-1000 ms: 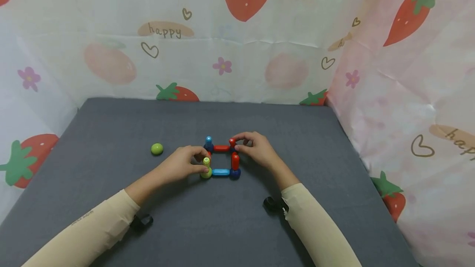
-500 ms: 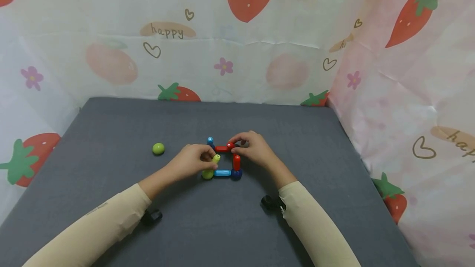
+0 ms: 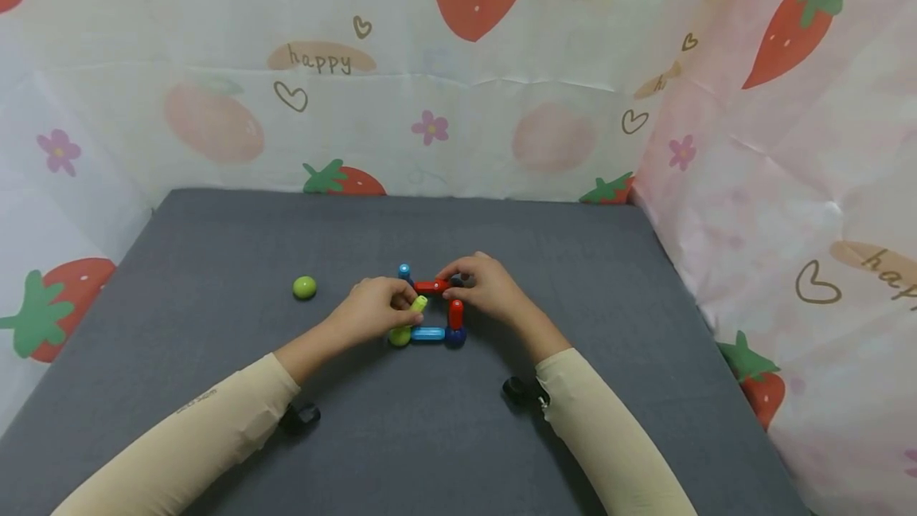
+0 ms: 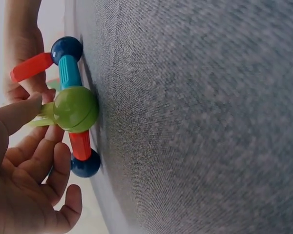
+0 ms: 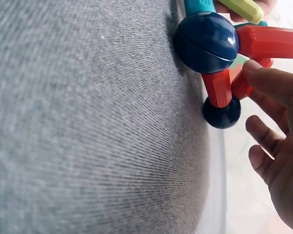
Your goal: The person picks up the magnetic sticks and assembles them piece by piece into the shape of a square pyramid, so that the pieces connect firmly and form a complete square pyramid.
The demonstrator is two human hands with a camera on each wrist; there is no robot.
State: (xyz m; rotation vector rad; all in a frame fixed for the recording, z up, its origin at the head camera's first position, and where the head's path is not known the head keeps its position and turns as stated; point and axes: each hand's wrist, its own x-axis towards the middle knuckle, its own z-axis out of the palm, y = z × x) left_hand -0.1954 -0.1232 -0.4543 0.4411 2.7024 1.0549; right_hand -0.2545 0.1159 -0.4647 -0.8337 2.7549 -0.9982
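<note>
A square frame of toy magnetic sticks and balls lies on the grey cloth. My left hand (image 3: 368,310) pinches a yellow-green stick (image 3: 419,304), tilted inward above the green ball (image 4: 76,109) at the near left corner. At the far right corner my right hand (image 3: 481,282) pinches a red stick (image 5: 242,85), leaning inward by the navy ball (image 5: 222,112). Another red stick (image 3: 456,314) stands upright on the near right navy ball (image 5: 205,42). A blue stick (image 3: 428,334) forms the near side. The far left blue stick (image 3: 404,270) points up; fingers partly hide that corner.
A loose green ball (image 3: 304,287) lies left of the frame. The grey cloth (image 3: 444,436) covers the table. A strawberry-print curtain (image 3: 473,102) rises behind and at both sides. Black wrist cameras (image 3: 517,391) hang below the sleeves.
The yellow-green stick has gone from upright to tilted inward, in my left hand, which moved right. The right hand has tipped its red stick from upright toward the left.
</note>
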